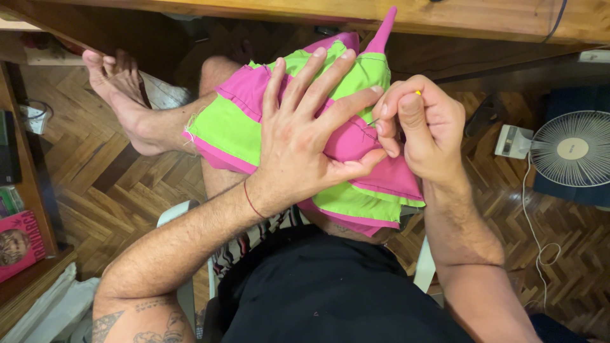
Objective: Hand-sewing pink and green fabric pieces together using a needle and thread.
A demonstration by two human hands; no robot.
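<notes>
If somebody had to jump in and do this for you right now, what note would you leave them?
Left hand: spread flat on the pink and green fabric, pressing it onto the raised knee.
Right hand: pinched on a small tool with a yellow tip, likely a seam ripper or pin, its point at the dark stitching on a pink panel.
Where things are: the fabric is draped over the lap, under the edge of the wooden table. A white fan stands on the floor to the right.
Done: cannot tell how much of the seam is worked.
Left: dark thread shows at the tool point, so that spot seems unfinished.
</notes>
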